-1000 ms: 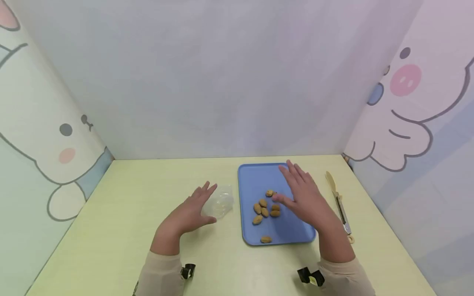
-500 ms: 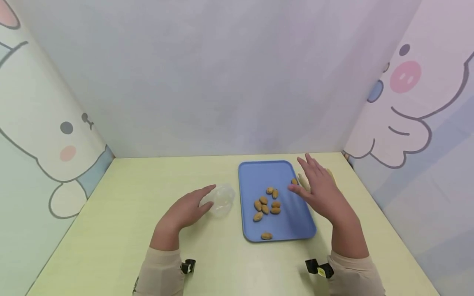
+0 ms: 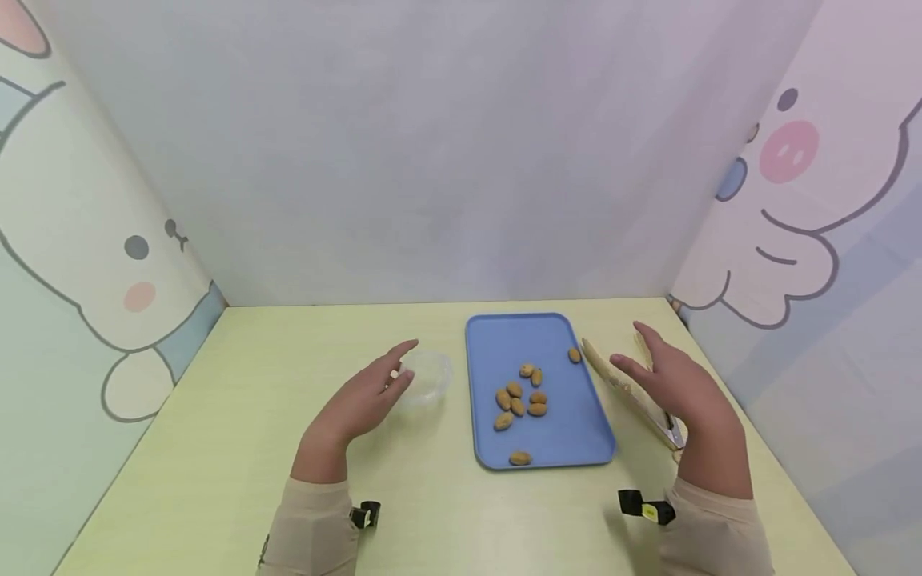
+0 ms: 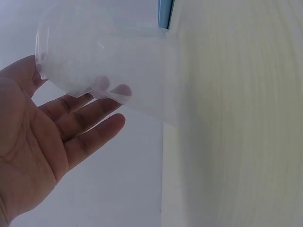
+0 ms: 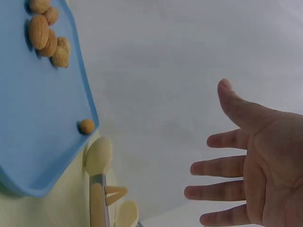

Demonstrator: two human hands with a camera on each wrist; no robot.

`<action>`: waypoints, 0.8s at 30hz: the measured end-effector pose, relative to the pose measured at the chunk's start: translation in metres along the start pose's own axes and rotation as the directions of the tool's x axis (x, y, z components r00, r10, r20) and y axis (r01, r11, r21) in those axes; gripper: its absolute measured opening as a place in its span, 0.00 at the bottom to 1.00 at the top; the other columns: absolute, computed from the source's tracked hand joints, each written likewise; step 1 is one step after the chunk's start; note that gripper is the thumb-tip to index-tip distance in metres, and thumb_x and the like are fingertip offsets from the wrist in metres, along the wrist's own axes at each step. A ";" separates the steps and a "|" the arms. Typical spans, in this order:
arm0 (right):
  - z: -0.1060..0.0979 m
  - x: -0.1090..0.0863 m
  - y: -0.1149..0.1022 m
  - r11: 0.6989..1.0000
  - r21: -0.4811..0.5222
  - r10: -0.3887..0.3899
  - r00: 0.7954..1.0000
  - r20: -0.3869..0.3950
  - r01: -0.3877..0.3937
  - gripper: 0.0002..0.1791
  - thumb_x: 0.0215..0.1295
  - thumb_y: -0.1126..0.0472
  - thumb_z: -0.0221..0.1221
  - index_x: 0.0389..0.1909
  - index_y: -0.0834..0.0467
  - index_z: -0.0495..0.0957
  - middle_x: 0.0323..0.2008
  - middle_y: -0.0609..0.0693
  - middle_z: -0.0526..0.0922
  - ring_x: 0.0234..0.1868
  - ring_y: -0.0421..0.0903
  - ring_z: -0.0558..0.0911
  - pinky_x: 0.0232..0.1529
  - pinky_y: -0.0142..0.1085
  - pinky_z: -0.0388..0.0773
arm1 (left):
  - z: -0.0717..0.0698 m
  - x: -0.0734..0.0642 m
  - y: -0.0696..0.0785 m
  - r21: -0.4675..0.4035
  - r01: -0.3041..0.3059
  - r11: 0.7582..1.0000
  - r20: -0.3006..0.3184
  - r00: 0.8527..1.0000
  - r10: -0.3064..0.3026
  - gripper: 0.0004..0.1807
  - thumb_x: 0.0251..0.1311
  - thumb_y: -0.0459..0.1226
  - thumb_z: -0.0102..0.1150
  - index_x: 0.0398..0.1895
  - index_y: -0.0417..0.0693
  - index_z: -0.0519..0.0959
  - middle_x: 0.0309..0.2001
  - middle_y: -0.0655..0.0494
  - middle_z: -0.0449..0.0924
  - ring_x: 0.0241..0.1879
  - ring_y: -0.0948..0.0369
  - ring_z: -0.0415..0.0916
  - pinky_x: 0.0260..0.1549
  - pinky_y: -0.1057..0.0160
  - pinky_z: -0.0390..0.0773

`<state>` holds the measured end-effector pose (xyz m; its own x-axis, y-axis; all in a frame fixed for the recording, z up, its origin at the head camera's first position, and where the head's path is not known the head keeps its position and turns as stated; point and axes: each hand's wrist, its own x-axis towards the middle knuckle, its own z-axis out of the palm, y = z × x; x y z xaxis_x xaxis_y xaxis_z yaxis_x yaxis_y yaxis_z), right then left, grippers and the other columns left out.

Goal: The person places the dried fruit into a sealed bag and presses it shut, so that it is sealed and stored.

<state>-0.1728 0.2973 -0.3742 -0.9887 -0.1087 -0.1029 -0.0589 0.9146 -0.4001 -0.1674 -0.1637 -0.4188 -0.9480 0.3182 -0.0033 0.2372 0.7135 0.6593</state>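
In the head view my left hand [image 3: 363, 396] holds a clear plastic bag [image 3: 435, 376] by its left side, near the mouth. The left wrist view shows the bag [image 4: 118, 61] standing up, and fingertips [image 4: 122, 91] show through the film. My right hand [image 3: 684, 384] hovers above a pair of tongs [image 3: 612, 372], thumb and fingers apart, holding nothing. The tongs lie spread, with cream-coloured tips and a metal body partly hidden by that hand. Between the hands lies a blue tray [image 3: 497, 344] with several oval brown nuts [image 3: 517, 408].
All of this rests on a pale yellow table [image 3: 288, 360]. A grey-white wall [image 3: 446, 160] rises behind it, and cartoon-printed walls stand at left and right. One nut [image 3: 574, 354] sits by the tray's right edge, next to the tongs.
My right hand has moved right, from over the tray to over the tongs, uncovering the tray's right side. My left fingers have come together on the bag, which now looks rounder and more upright.
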 end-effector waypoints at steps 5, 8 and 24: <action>0.010 0.007 0.030 0.994 -0.034 0.107 0.986 0.131 -0.103 0.59 0.64 0.23 0.40 0.76 0.65 0.38 0.70 0.75 0.54 0.66 0.77 0.60 0.56 0.67 0.63 | 0.002 0.003 -0.002 0.020 -0.046 0.999 0.018 0.999 0.045 0.25 0.77 0.50 0.37 0.75 0.73 0.55 0.73 0.62 0.62 0.71 0.54 0.62 0.67 0.47 0.61; 0.015 0.009 0.043 0.990 -0.010 0.140 0.975 0.173 -0.140 0.62 0.63 0.23 0.42 0.75 0.69 0.35 0.70 0.77 0.51 0.66 0.77 0.58 0.57 0.67 0.62 | 0.003 0.004 -0.003 0.012 -0.034 0.999 0.021 0.999 0.034 0.26 0.76 0.53 0.36 0.75 0.69 0.57 0.71 0.60 0.65 0.71 0.54 0.63 0.67 0.46 0.61; 0.032 0.014 0.055 0.966 -0.031 0.258 0.941 0.219 -0.257 0.69 0.58 0.26 0.55 0.69 0.79 0.33 0.63 0.85 0.54 0.60 0.78 0.64 0.55 0.65 0.66 | 0.010 0.005 -0.004 -0.053 -0.013 0.998 -0.036 0.999 0.011 0.46 0.56 0.63 0.63 0.76 0.69 0.54 0.67 0.62 0.68 0.58 0.55 0.76 0.55 0.47 0.74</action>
<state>-0.1856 0.3332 -0.4268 -0.9156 0.0484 -0.3993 0.1934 0.9235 -0.3314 -0.1711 -0.1589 -0.4290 -0.9524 0.3033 0.0315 0.2381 0.6750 0.6984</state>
